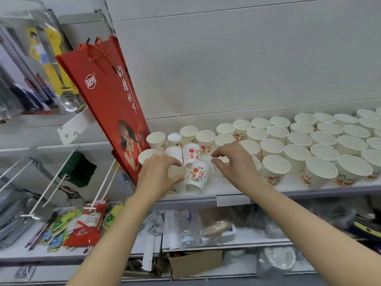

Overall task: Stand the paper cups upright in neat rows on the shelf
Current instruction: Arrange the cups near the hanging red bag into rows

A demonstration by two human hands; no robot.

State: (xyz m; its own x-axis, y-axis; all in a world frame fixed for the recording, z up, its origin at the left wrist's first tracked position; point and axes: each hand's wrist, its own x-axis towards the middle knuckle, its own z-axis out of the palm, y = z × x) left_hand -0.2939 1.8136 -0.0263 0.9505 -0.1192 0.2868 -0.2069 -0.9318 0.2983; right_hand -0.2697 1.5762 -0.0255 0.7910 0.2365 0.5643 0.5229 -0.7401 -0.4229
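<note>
White paper cups with red and green print cover the white shelf (231, 189). Several stand upright in rows (321, 139) on the right half. At the left end a loose cluster holds overturned cups, one lying tilted (197, 176) and one upside down (191, 153). My left hand (156, 174) grips the rim of an upright cup (176, 171) near the shelf's front left. My right hand (235, 162) curls over a cup (221, 161) in the middle; that cup is mostly hidden under the fingers.
A red paper gift bag (109, 104) leans at the shelf's left end, touching the cluster. Hooks with hanging packets (78, 168) lie further left. Below, a shelf holds bagged goods (206, 226) and a cardboard box (193, 263).
</note>
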